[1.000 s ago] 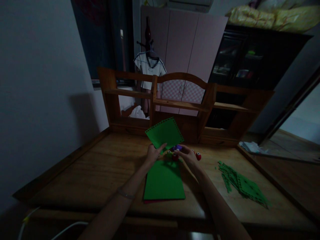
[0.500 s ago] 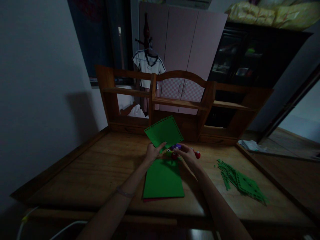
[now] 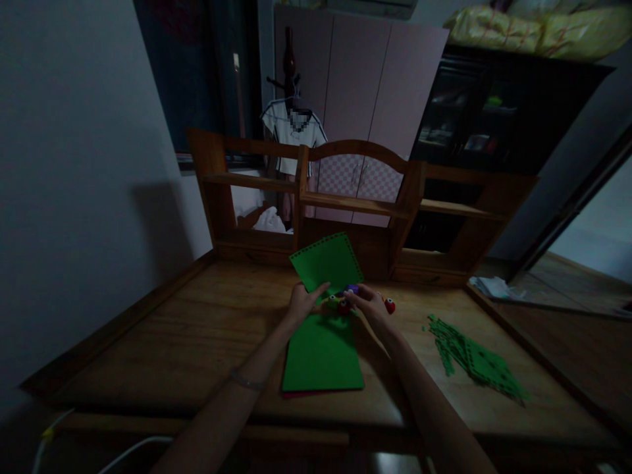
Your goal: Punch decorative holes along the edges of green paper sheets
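Observation:
My left hand (image 3: 302, 303) pinches the lower edge of a green sheet (image 3: 326, 261) with punched holes along its border, holding it tilted up over the desk. My right hand (image 3: 369, 304) is closed on a small purple tool (image 3: 351, 289), probably a hole punch, at the sheet's lower right corner. Small red and green round pieces (image 3: 390, 305) show beside and under that hand. A larger plain green sheet (image 3: 323, 352) lies flat on the wooden desk (image 3: 187, 329) just below both hands, with a red edge showing under it.
A pile of green cut strips and scraps (image 3: 476, 359) lies on the desk's right side. A wooden shelf unit (image 3: 355, 201) stands along the desk's back edge. White paper (image 3: 491, 286) lies at the far right. A white cable (image 3: 128, 451) hangs at the front left.
The punched sheet and both hands have stayed almost in place; the sheet shifted very slightly. The view dipped a little.

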A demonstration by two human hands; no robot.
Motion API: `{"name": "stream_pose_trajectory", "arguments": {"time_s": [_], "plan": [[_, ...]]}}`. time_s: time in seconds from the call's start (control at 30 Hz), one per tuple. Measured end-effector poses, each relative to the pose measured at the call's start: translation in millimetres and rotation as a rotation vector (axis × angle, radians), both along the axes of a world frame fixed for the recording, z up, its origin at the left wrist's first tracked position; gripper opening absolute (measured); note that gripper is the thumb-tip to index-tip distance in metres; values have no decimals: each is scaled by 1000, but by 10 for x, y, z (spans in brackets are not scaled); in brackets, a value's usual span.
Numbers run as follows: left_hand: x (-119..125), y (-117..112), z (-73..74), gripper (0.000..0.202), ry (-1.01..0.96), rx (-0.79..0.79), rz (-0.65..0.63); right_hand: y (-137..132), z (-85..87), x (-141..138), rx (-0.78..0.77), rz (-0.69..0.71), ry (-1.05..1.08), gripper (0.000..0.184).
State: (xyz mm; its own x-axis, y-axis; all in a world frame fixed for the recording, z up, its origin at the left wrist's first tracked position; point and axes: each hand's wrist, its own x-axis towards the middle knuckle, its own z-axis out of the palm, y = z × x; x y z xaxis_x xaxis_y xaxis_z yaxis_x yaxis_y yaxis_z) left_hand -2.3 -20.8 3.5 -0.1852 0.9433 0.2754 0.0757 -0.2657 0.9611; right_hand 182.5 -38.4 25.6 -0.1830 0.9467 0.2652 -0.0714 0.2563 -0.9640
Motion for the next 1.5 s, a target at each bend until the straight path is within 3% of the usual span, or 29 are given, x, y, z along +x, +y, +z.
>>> {"name": "stream_pose_trajectory", "arguments": {"time_s": [0.17,0.57,1.5], "plan": [[15,33,-47,38,16,61,-38,41,-48,26,-18,-39,20,28],[13,47,-83,42,100,21,-79,155,-167,63,-155,-124,101,38],[-1,75,-102,39,141,62,-74,124,-122,40,-75,-133,105,39]]}}
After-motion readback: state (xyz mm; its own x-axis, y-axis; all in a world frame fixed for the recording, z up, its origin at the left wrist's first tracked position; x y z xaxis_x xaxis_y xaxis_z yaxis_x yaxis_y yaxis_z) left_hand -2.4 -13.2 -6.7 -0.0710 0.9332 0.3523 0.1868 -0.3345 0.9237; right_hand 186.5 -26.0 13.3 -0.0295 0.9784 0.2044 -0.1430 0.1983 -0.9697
